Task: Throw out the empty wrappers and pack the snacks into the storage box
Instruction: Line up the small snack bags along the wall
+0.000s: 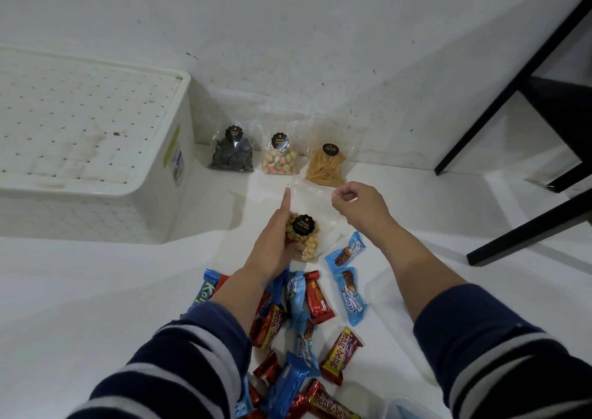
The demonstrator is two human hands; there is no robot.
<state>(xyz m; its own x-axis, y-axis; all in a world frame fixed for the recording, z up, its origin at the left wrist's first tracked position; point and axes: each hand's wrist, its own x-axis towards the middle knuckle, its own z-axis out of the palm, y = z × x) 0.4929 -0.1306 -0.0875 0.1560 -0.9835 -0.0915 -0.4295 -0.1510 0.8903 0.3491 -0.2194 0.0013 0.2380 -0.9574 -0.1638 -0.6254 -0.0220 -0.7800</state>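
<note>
My left hand [275,245] grips a clear bag of pale nuts [304,239] with a black round label, its index finger pointing up. My right hand [358,207] pinches the top edge of a clear plastic bag [314,197] just behind the nuts; I cannot tell whether it is the same bag's top or a separate empty wrapper. Three more clear snack bags lean against the wall: black spiral cookies [233,154], pastel biscuits [280,159], orange sticks [326,167]. Several red and blue chocolate bars [307,322] lie scattered on the white floor between my arms.
A large white perforated storage box [153,194] stands at the left against the wall. Black furniture legs [519,236] cross the right side. The corner of a clear container [413,410] shows at the bottom right edge.
</note>
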